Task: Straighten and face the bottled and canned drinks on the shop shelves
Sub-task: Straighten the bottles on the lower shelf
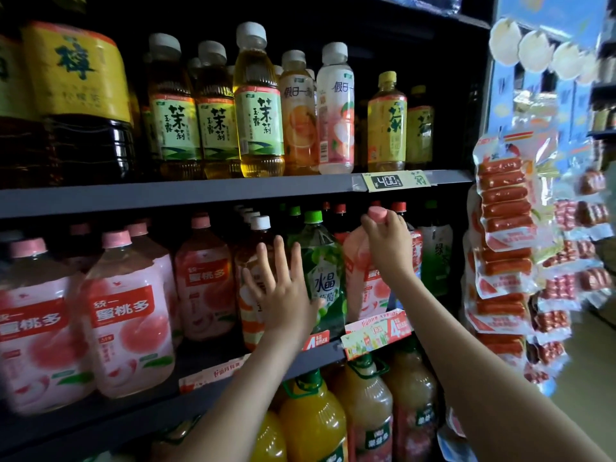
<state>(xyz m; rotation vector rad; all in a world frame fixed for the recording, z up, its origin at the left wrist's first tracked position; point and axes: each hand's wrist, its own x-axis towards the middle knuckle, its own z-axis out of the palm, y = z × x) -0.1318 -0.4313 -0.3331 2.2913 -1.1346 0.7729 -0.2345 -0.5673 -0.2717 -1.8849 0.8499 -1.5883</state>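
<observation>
Dark grey shop shelves [200,191] fill the view, packed with drinks on three levels. On the middle level, the right hand [388,243] reaches up and curls its fingers over the pink cap [377,214] of a large peach drink bottle [361,281], clamped on the bottle's top. This bottle stands near the right end of the row, leaning slightly, just beside a green grape bottle [325,261] with a green cap.

The left hand [283,291] is spread wide, fingers straight and apart, holding nothing. Its palm lies across the front of the green grape bottle and the white-capped amber bottle [250,258] to its left; whether it presses on them or only hovers in front cannot be told.

Further left on the same level stand more pink peach bottles [126,315], labels facing out. Above them, tea bottles [258,125] with green labels stand in a row, with a price tag [386,181] on the shelf edge. Below are orange juice jugs [313,425] with green handles. Packs of red sausages [506,221] hang at the right of the shelving.
</observation>
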